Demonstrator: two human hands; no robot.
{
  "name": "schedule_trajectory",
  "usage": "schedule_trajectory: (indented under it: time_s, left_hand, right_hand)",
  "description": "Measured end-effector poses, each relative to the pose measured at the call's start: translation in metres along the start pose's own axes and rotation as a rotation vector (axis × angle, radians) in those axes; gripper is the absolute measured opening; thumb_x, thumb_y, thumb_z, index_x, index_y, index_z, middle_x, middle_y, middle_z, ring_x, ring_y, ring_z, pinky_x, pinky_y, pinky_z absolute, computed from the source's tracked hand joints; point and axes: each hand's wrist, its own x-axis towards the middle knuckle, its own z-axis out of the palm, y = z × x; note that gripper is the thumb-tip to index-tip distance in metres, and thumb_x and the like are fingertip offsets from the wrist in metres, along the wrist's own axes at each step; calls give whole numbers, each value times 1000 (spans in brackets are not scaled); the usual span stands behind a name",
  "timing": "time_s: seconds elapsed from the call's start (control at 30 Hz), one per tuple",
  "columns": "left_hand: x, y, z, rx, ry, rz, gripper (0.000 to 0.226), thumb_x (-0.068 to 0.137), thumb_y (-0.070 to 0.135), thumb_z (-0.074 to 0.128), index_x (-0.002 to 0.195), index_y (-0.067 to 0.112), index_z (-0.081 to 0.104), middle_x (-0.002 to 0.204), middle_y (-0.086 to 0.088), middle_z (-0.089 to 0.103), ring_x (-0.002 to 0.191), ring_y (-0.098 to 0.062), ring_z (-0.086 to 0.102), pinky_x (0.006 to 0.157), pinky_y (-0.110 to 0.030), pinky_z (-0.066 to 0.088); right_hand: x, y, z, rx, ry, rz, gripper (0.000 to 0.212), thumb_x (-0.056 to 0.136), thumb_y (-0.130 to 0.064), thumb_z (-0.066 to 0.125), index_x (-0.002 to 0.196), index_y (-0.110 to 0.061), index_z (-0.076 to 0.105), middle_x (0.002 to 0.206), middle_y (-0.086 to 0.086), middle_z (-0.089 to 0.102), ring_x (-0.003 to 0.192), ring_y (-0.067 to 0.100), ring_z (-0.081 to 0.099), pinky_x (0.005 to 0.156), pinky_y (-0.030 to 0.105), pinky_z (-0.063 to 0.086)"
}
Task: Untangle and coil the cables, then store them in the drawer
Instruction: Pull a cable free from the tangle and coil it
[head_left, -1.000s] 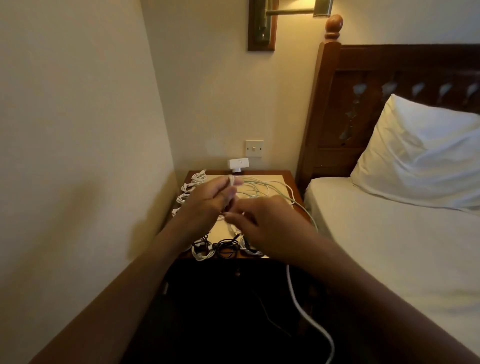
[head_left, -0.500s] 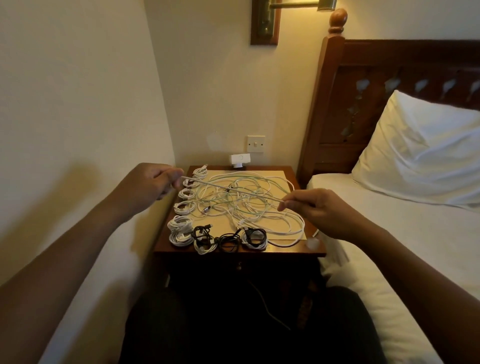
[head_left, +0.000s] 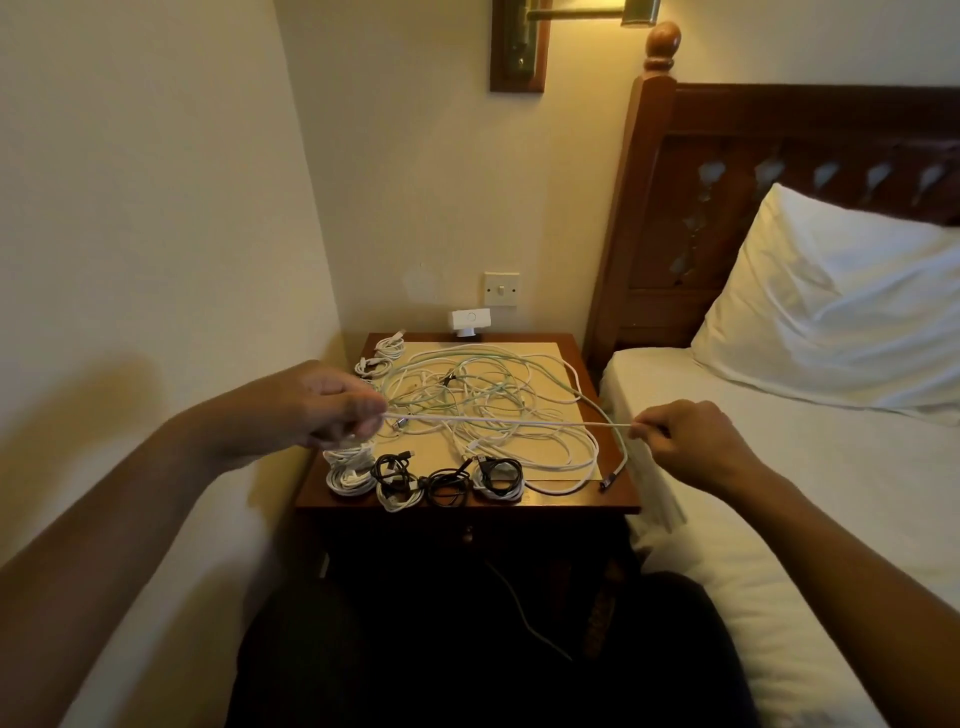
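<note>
- Hands: left hand (head_left: 332, 410) at frame centre-left and right hand (head_left: 691, 447) at centre-right each pinch one white cable (head_left: 509, 420), stretched taut between them above the nightstand (head_left: 467, 506).
- Loose tangle of cables (head_left: 493, 400) on the nightstand top, frame centre.
- Coiled cables (head_left: 426, 478) lined along its near and left edges.
- Drawer knob (head_left: 468, 534) below the front edge; drawer closed.
- Pillow (head_left: 831, 312) on the bed, right of frame.

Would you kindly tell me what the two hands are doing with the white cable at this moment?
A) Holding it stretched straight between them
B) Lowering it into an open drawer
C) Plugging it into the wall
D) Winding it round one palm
A: the left hand and the right hand each pinch the white cable, which runs straight between them above the nightstand.
</note>
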Motion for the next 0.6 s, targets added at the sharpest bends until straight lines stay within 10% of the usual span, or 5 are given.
schedule_trajectory:
  time_s: [0.17, 0.3, 0.4, 0.6]
  left_hand:
    - [1, 24, 17, -342, 23, 145, 42, 96, 44, 61, 69, 12, 59, 55, 3, 28, 49, -13, 22, 49, -22, 21]
    - [5, 34, 25, -431, 36, 113, 42, 103, 39, 54, 69, 14, 58, 56, 1, 24, 52, -17, 20, 53, -25, 25]
    - [15, 46, 43, -534, -10, 76, 35, 101, 37, 50, 77, 12, 56, 58, 1, 24, 50, -14, 26, 51, -21, 31]
    - [36, 51, 59, -992, 61, 82, 21, 101, 20, 48, 99, 2, 59, 62, 0, 38, 54, -12, 40, 50, -21, 40]
  right_hand:
    - [4, -15, 15, -14, -212, 58, 22, 102, -27, 61, 116, -22, 77, 98, -9, 73, 82, 11, 66, 70, 20, 50]
    - [-17, -46, -10, -14, -595, -92, 41, 100, -31, 66, 140, -27, 60, 132, -13, 59, 119, 7, 56, 97, 23, 49]
    - [-36, -90, -21, 465, -488, -157, 54, 98, -2, 57, 144, -29, 53, 139, -14, 59, 128, 2, 56, 106, 28, 47]
    - [-49, -142, 10, 1086, -334, -53, 26, 109, -15, 41, 122, -14, 64, 77, 4, 64, 70, 17, 64, 77, 41, 56]
